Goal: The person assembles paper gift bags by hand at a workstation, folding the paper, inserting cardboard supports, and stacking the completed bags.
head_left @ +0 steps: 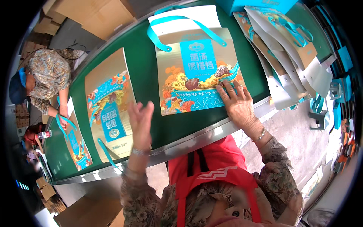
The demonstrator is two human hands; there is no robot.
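In front of me a gold paper gift bag (172, 56) with a teal label and a printed bowl lies flat on the green belt. Its teal ribbon handle (152, 36) loops over the white top edge. My right hand (239, 104) rests palm down on the bag's lower right corner, fingers spread. My left hand (140, 123) is raised, slightly blurred and empty, with fingers apart. It hovers by the right edge of a second gold gift bag (107, 85), which lies with its handle end toward me. Whether the left hand touches that bag I cannot tell.
At the right leans a stack of similar bags (281, 56), beside a blue box (257, 5). A co-worker (49, 72) at the left handles a third bag (77, 145). A metal rail (166, 147) edges the green belt (141, 49). Cardboard boxes (96, 17) stand beyond it.
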